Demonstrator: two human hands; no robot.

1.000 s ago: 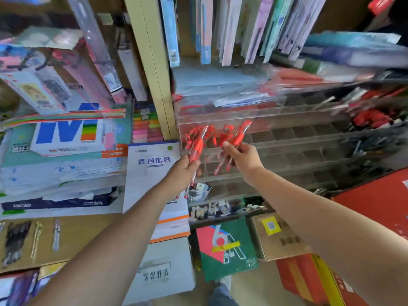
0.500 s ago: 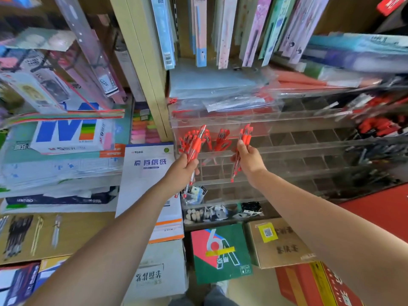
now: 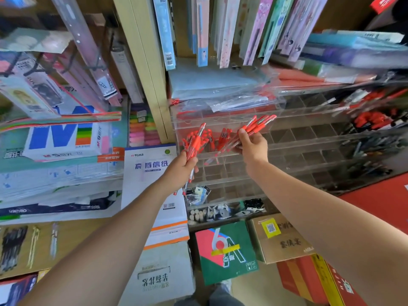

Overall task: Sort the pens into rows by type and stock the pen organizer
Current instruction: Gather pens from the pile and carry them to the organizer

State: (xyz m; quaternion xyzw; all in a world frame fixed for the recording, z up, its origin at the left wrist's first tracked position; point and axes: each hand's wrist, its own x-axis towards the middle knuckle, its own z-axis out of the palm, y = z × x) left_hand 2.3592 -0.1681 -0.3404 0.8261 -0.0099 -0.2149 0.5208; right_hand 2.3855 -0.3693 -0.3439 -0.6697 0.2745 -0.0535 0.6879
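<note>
At the stationery shelf, I hold two lots of red pens up against the clear organizer (image 3: 309, 141). My left hand (image 3: 180, 170) is curled round the larger bunch (image 3: 195, 143), caps up and tips hanging below the fist. I judge it is kept there as a reserve, just left of the upper cells. My right hand (image 3: 251, 144) pinches a smaller fan (image 3: 259, 124) between thumb and fingers, with the caps tilted up to the right and the barrels angled down toward a cell that already shows a few stocked pens (image 3: 223, 138) (the tilt looks meant to let them slide in tip first). The pens are all alike, with slim clear barrels, red clipped caps and red tips. The organizer is a stepped rack of see-through cells. Most cells near my hands look unfilled, while those at far right hold other pens (image 3: 372, 119), red and dark. Stocking of this row looks barely begun.
</note>
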